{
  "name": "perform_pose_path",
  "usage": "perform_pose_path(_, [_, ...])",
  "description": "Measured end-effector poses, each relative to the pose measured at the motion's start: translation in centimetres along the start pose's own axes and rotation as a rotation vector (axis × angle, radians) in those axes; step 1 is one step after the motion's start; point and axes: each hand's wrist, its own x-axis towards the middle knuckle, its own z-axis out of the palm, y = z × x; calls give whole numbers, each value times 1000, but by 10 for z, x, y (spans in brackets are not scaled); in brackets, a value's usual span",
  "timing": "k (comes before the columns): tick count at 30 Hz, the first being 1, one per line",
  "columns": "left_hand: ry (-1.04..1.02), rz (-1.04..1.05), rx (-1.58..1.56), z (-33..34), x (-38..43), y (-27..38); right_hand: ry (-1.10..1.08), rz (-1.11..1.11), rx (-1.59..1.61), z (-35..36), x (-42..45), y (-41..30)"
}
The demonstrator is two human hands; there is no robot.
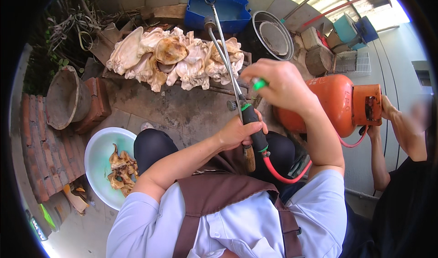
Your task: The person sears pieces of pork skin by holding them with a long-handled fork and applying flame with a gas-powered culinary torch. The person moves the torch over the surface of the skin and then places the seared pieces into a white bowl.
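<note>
My left hand [241,129] is closed round the black handle of a gas torch [252,121] and also steadies a long metal hook [224,42] with a wooden grip. A red hose [282,177] leaves the torch handle's lower end. My right hand [275,81], slightly blurred, is raised beside the torch, holding a small green lighter [259,84] in its fingers. Beyond the tools, pale and partly browned pieces of animal skin or meat [195,64] lie heaped on a rack. The torch's burner head is above the heap's far edge; no flame is visible.
An orange gas cylinder [328,104] lies tilted at the right, held by another person's hands [388,109]. A pale basin [90,162] with browned pieces is at the lower left. Behind are a blue tub [239,22] and a black pot [255,35]. Bricks [51,148] are stacked at the left.
</note>
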Motion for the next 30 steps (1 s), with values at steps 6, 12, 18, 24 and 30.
perform_pose_path(6, [123,-29,92,6,16,-11,-408,-85,-598,35,-9,-40])
perform_pose_path(12, [152,24,67,-5,25,-25,-629,-160,-683,49,-3,-43])
perform_pose_path(18, [199,47,122,13,25,-11,-576,-132,-753,56,2,-33])
perform_pose_path(24, [202,54,87,12,17,-11,-724,-225,-752,50,12,-43])
perform_pose_path(30, [206,29,107,5,19,-16,-681,-218,-780,50,11,-45])
